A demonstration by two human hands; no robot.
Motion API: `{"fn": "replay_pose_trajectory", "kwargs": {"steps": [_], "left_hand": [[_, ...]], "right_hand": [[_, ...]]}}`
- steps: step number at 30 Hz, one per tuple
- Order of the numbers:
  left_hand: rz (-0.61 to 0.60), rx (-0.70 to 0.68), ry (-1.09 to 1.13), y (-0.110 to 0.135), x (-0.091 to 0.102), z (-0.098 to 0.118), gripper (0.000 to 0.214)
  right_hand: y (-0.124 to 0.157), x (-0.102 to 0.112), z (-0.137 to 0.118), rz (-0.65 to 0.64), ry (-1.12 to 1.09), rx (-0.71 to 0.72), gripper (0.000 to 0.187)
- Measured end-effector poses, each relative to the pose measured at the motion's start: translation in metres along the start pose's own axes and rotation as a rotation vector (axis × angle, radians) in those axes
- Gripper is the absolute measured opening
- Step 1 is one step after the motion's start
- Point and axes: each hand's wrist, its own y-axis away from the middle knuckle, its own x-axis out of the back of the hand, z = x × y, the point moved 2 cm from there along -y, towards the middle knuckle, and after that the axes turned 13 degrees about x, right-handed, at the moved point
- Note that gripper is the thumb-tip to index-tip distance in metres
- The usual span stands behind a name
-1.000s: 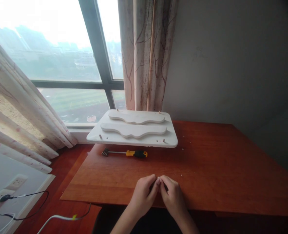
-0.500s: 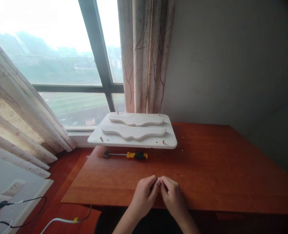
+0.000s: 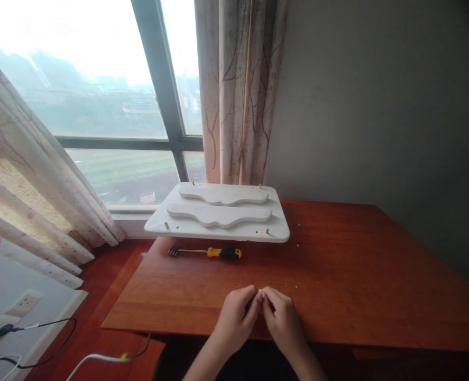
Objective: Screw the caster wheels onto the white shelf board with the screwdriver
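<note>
My left hand (image 3: 237, 313) and my right hand (image 3: 281, 314) meet at the fingertips above the front edge of the wooden table (image 3: 361, 286). Thumbs and forefingers are pinched together on both; whatever they hold, if anything, is too small to make out. Beyond them lies a screwdriver (image 3: 224, 253) with a yellow and black handle, several screws (image 3: 173, 251) clustered at its tip. Behind it rests a white board (image 3: 210, 233) with rounded corners and short wooden dowels standing near its corners. Two wavy-edged white pieces (image 3: 220, 214) lie on the board.
Small white crumbs (image 3: 297, 245) are scattered on the table right of the board. A window (image 3: 111, 106) and curtains (image 3: 238, 95) stand behind; a grey wall (image 3: 357, 106) borders the right. Cables (image 3: 95, 357) run by a wall socket (image 3: 26, 302) at lower left.
The view has shifted very slightly. Both hands keep the same pinched pose, and the board and screwdriver stay where they were.
</note>
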Motion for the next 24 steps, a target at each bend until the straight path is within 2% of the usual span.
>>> {"fn": "replay_pose_trajectory", "kwargs": {"steps": [24], "left_hand": [[0.012, -0.013, -0.016, -0.0004, 0.0009, 0.0015, 0.036]], "right_hand": [[-0.0015, 0.0022, -0.0035, 0.001, -0.005, -0.013, 0.035]]}}
